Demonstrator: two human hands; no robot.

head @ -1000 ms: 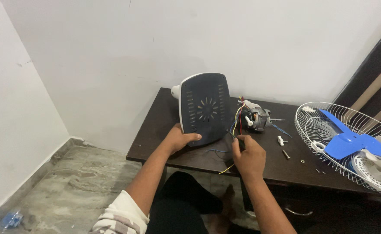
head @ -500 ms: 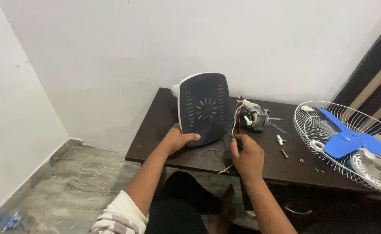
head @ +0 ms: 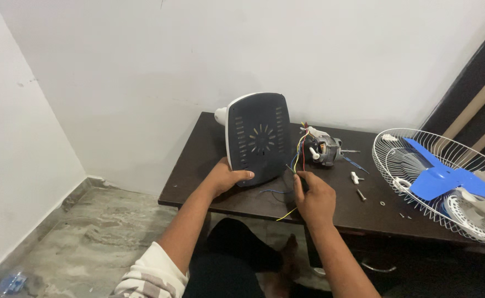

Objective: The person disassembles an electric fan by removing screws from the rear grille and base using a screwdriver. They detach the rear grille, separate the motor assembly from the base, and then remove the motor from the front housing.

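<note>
Person seated at a dark brown table (head: 220, 140) set against a white wall. Left hand (head: 226, 176) grips the lower left edge of a fan base housing (head: 258, 138), fingers wrapped round the rim with the thumb lying across its dark slotted face; the housing stands tilted up on edge near the table's front, white shell behind, dark vented panel toward the camera. Right hand (head: 314, 200) sits just right of the housing's lower corner, fingers pinched together on a thin bundle of wires (head: 299, 149), yellow, red and blue, that climb from the fingertips to the fan motor (head: 324, 149). The motor lies on its side on the table, just behind and right of the housing, touching neither hand. A loose yellow wire trails below the right hand toward the table edge, and a blue one lies flat between the two hands. To the right of the motor: a small white plastic piece (head: 355, 177), a screw (head: 361, 194) and a washer, scattered and apart. Farther right, a white wire fan guard (head: 397, 160) lies flat over the table's end, with the blue fan blade (head: 446, 179) resting in it
</note>
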